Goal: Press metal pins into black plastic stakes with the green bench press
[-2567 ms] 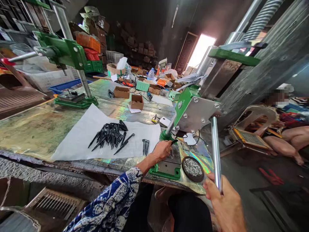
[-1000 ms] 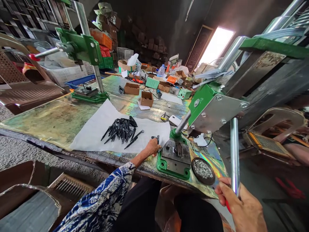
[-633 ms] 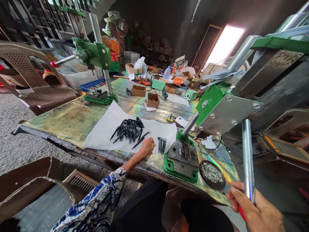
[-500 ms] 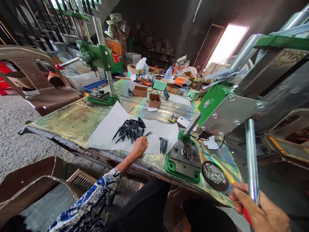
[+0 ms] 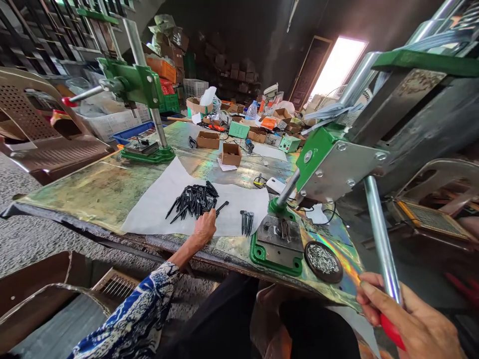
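My left hand (image 5: pixel 205 225) is closed, fingertips at the right edge of a pile of black pointed plastic stakes (image 5: pixel 192 200). Just beyond the fingers lies a single black stake (image 5: pixel 223 205); whether they pinch anything is hidden. All of these are on a white sheet (image 5: pixel 149 214). To the right, several more stakes (image 5: pixel 247 222) lie side by side in a row. My right hand (image 5: pixel 411 314) is wrapped around the red-ended metal lever (image 5: pixel 381 239) of a green hand press (image 5: pixel 318 159). A small metal fixture (image 5: pixel 285 230) sits on the press base.
Beside the press base, a round dark dish (image 5: pixel 324 262) holds small metal pieces. A second green press (image 5: pixel 145 89) stands at the table's far left. Cardboard boxes (image 5: pixel 231 154) and clutter cover the back. An open carton (image 5: pixel 37 289) is at lower left, a chair (image 5: pixel 45 119) further off.
The view has shifted slightly, moving most things left in the picture. My left hand has drawn a little toward the pile, showing more of the single stake. My right hand stays on the lever.
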The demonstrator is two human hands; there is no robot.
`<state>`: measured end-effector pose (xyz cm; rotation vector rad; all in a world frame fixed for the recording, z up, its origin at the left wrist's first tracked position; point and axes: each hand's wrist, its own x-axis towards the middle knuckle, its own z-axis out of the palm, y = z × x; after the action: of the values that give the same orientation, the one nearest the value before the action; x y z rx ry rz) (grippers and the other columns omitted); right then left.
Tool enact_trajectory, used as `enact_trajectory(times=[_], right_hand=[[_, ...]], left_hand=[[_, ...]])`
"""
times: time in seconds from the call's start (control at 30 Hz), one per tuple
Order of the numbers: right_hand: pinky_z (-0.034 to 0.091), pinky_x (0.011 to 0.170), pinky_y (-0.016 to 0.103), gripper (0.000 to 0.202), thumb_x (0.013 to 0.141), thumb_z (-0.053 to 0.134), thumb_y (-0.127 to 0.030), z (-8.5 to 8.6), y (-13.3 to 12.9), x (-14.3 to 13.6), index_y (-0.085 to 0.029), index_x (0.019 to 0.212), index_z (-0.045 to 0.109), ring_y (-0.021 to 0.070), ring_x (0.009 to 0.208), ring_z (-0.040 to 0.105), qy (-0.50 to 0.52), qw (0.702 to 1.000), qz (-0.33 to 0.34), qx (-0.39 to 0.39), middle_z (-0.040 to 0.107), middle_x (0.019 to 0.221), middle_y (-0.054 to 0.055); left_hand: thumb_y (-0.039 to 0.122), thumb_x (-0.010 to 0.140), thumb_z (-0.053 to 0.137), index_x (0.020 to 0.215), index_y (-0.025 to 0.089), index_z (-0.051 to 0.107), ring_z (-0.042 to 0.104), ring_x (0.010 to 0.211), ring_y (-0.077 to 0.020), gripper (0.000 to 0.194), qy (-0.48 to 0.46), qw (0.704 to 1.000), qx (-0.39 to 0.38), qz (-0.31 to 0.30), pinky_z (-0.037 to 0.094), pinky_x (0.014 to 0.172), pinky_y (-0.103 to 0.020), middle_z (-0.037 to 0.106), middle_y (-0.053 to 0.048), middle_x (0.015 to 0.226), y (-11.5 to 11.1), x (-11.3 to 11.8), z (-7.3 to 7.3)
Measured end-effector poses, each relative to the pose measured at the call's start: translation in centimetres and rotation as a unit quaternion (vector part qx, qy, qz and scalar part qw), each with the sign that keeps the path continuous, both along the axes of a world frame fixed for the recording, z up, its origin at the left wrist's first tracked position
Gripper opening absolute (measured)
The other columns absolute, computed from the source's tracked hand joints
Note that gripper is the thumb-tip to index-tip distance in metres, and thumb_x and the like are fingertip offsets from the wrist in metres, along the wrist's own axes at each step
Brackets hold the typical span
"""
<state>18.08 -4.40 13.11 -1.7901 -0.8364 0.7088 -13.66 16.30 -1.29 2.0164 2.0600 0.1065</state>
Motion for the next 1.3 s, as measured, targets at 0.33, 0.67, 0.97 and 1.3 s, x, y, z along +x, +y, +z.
enact_trajectory(times=[0.33,0.67,0.97,1.3], right_hand=[[0.033,0.044,0.025,0.028,0.073,0.068,-0.042,5.7,-1.9,-0.1,-0.016,0.086,0.069,0.0133,0.052,0.045,0.201,0.969,0.084,0.119,0.059,0.071,0.007],[0.038,0.052,0.026,0.039,0.073,0.055,-0.055,-4.2,2.5,4.6,-0.017,0.083,0.056,0.0133,0.055,0.047,0.005,1.0,0.016,0.016,0.055,0.07,0.001],[0.045,0.079,0.036,0.013,0.09,0.054,-0.026,-13.5,5.9,8.9,-0.014,0.09,0.06,0.0172,0.082,0.056,-0.295,0.939,0.021,-0.173,0.059,0.092,0.004],[0.039,0.073,0.029,0.019,0.092,0.044,-0.014,-13.6,6.6,8.6,-0.014,0.093,0.063,0.0181,0.085,0.058,-0.478,0.827,0.123,-0.27,0.059,0.104,0.01]], left_hand=[[0.035,0.069,0.05,0.084,0.013,0.061,0.051,0.046,-0.0155,0.03,-0.397,0.918,0.021,0.006,0.039,0.05,-0.024,0.049,0.004,0.045,-0.1,1.7,0.2],[0.04,0.072,0.047,0.087,0.019,0.054,0.059,0.055,-0.0175,0.027,-0.348,0.931,0.112,0.006,0.046,0.062,-0.028,0.06,0.001,0.066,-2.0,4.7,0.2],[0.048,0.073,0.043,0.089,0.022,0.046,0.063,0.07,-0.0241,0.03,-0.313,0.945,0.092,-0.005,0.046,0.066,-0.032,0.066,-0.007,0.084,-2.9,4.6,-2.1],[0.046,0.077,0.048,0.092,0.023,0.045,0.063,0.059,-0.0188,0.028,-0.376,0.925,0.06,-0.005,0.05,0.063,-0.029,0.066,-0.002,0.079,-3.6,4.9,-1.7]])
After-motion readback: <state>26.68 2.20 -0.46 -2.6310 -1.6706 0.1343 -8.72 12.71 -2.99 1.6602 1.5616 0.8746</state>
